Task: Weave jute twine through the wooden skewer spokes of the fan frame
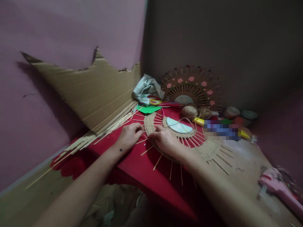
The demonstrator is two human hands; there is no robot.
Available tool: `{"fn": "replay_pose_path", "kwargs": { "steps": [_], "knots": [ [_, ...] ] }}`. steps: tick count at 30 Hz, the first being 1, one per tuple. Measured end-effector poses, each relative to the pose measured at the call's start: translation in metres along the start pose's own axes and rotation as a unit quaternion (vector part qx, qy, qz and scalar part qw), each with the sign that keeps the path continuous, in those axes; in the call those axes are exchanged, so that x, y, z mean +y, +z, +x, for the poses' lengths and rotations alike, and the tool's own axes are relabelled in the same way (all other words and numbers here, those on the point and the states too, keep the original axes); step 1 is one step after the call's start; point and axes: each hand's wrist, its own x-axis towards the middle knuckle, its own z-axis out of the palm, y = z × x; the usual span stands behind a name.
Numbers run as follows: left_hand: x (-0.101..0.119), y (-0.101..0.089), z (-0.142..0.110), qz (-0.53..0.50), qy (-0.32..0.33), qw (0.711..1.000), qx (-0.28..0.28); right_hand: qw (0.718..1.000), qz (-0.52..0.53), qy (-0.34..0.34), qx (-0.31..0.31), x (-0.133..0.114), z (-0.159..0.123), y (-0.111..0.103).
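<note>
Half-round twine-and-stick fan (149, 124), mid-weave, on red cloth (139, 168)

Left hand (129, 136): fingers pinched shut by fan's left edge, any strand held unclear. Right hand (163, 139): fingers curled, pinching woven band. Twine balls (189, 112) far, glue gun (274, 182) near right. Risk: slack twine = loose weave; uneven pull = skewed sticks; loop may snag. R forearm hides pt. of near rim; far-right item pixelated.
</note>
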Motion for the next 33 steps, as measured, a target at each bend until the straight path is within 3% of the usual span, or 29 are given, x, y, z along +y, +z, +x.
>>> {"fn": "replay_pose_path", "kwargs": {
  "steps": [6,12,19,33],
  "knots": [
    [0.0,0.0,-0.002,-0.017,-0.013,1.0,0.014,1.0,0.008,-0.01,-0.019,-0.002,0.015,0.006],
    [-0.011,0.0,0.001,0.084,-0.005,0.996,0.013,1.0,0.024,0.015,-0.01,-0.002,0.02,0.005],
    [-0.016,-0.001,0.002,0.14,-0.032,0.99,0.003,0.994,-0.102,0.014,-0.046,-0.013,0.036,0.007],
    [-0.018,-0.007,-0.003,0.168,-0.063,0.981,0.066,0.988,-0.141,-0.008,-0.057,-0.018,0.055,0.013]
  ]
}}
